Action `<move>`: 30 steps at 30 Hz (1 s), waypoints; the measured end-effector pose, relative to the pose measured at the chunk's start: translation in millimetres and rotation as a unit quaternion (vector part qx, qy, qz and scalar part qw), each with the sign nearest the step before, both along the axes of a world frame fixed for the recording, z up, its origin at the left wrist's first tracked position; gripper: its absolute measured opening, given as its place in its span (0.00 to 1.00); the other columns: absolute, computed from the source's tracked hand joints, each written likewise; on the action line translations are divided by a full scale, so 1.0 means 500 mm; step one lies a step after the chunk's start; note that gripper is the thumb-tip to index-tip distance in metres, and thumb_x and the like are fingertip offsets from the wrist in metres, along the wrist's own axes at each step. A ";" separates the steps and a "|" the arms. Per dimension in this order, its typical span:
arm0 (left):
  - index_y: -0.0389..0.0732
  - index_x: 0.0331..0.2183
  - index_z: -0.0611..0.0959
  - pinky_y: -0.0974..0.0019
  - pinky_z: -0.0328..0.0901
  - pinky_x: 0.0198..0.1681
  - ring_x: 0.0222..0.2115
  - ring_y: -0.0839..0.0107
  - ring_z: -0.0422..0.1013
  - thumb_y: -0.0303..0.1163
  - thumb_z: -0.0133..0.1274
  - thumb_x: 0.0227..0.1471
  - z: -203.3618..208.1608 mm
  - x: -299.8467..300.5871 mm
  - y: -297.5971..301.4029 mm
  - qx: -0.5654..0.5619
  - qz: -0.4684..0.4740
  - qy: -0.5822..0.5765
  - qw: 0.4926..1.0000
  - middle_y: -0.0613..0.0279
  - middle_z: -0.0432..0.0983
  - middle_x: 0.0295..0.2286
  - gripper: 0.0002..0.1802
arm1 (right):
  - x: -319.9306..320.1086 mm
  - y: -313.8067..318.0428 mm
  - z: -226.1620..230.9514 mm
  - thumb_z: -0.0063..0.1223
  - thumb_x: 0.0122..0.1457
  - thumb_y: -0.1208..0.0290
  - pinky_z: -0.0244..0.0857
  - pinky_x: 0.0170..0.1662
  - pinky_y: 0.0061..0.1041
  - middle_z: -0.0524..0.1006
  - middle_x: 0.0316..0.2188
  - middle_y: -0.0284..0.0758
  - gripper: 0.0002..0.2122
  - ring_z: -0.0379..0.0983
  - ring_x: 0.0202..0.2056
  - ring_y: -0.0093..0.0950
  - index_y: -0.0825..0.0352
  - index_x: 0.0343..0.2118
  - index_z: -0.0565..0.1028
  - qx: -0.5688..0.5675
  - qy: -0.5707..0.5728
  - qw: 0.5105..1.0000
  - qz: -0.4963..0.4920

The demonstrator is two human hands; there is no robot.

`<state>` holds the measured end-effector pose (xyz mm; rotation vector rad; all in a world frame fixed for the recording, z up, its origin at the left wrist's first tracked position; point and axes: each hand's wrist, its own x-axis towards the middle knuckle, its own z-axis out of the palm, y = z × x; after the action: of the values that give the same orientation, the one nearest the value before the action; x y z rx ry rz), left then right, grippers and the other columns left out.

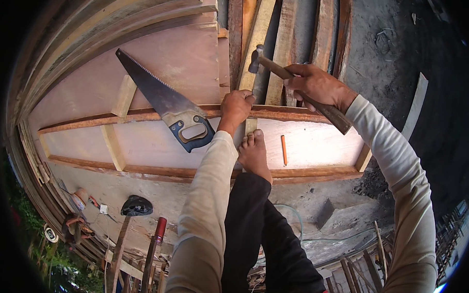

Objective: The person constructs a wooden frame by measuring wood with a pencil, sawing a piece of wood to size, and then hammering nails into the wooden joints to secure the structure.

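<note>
My right hand [317, 87] is closed around the wooden handle of a hammer [278, 70]. The hammer's metal head hangs above and slightly right of my left hand [237, 109]. Fingertips of that left hand are pinched together at the reddish wooden rail of a long frame [290, 113], around what looks like a thin nail [253, 92], mostly hidden. My bare foot [254, 153] presses on a short crosspiece inside the frame. A handsaw [160, 97] lies across the rail to the left, its dark-and-pale handle inside the frame. An orange pencil [284, 150] rests on the pale panel.
Long timber planks [282, 41] lie beyond the frame. Stacked boards [111, 21] curve along the far left. A short wood block [124, 96] sits against the rail. Nearer are a black plastic bag [137, 205], a red cylinder [161, 229] and a hose [299, 216] on the floor.
</note>
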<state>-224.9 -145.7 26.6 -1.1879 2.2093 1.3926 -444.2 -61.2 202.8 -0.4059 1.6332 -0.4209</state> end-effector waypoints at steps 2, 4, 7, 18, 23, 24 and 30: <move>0.41 0.37 0.88 0.57 0.70 0.37 0.28 0.51 0.78 0.41 0.58 0.55 0.005 0.000 0.001 0.009 0.008 -0.013 1.000 0.45 0.80 0.25 0.15 | -0.013 -0.006 -0.001 0.45 0.68 0.63 0.68 0.24 0.26 0.72 0.24 0.33 0.19 0.69 0.17 0.23 0.73 0.53 0.68 -0.060 0.045 0.993 -0.091; 0.42 0.38 0.88 0.57 0.70 0.37 0.29 0.52 0.78 0.41 0.58 0.55 0.001 -0.007 0.005 0.010 0.011 -0.010 1.000 0.45 0.81 0.26 0.15 | -0.029 -0.011 0.001 0.45 0.68 0.62 0.68 0.24 0.26 0.73 0.24 0.33 0.19 0.68 0.17 0.22 0.74 0.54 0.68 -0.133 0.114 0.969 -0.176; 0.42 0.38 0.88 0.56 0.70 0.38 0.29 0.51 0.78 0.41 0.58 0.55 0.000 -0.011 0.010 0.008 0.017 0.008 1.000 0.45 0.80 0.26 0.15 | 0.017 0.018 -0.031 0.47 0.68 0.62 0.65 0.20 0.22 0.71 0.22 0.30 0.23 0.67 0.15 0.20 0.71 0.60 0.65 -0.078 0.134 0.984 -0.087; 0.42 0.35 0.88 0.55 0.70 0.38 0.30 0.49 0.78 0.42 0.58 0.54 -0.006 -0.019 0.018 0.010 0.011 0.013 1.000 0.45 0.80 0.26 0.15 | -0.008 0.020 -0.045 0.43 0.68 0.62 0.68 0.28 0.27 0.72 0.25 0.34 0.24 0.70 0.19 0.25 0.72 0.62 0.65 -0.106 0.212 0.951 -0.197; 0.40 0.36 0.89 0.57 0.70 0.39 0.30 0.51 0.78 0.40 0.58 0.54 0.002 -0.009 0.009 0.024 -0.004 -0.015 1.000 0.47 0.81 0.26 0.15 | 0.008 0.036 -0.044 0.45 0.68 0.63 0.64 0.21 0.24 0.70 0.22 0.31 0.20 0.68 0.17 0.21 0.70 0.59 0.67 0.039 0.004 0.993 0.110; 0.39 0.37 0.88 0.57 0.70 0.39 0.30 0.53 0.78 0.40 0.58 0.54 0.001 -0.001 0.001 0.021 0.003 -0.009 1.000 0.48 0.82 0.27 0.15 | -0.011 0.012 -0.021 0.45 0.68 0.63 0.66 0.23 0.25 0.71 0.23 0.33 0.21 0.69 0.18 0.21 0.70 0.59 0.67 0.027 0.006 0.997 0.077; 0.33 0.44 0.84 0.68 0.68 0.32 0.27 0.70 0.75 0.34 0.58 0.56 0.145 0.048 -0.042 0.159 0.346 0.082 0.921 0.56 0.81 0.31 0.17 | -0.093 -0.056 0.048 0.45 0.68 0.62 0.68 0.24 0.28 0.73 0.24 0.36 0.23 0.72 0.20 0.24 0.69 0.62 0.64 -0.201 0.198 0.940 -0.193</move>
<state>-200.8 -166.5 99.0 -1.8711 1.5951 2.0774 -490.7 -89.1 227.0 -0.4961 2.0292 -1.0332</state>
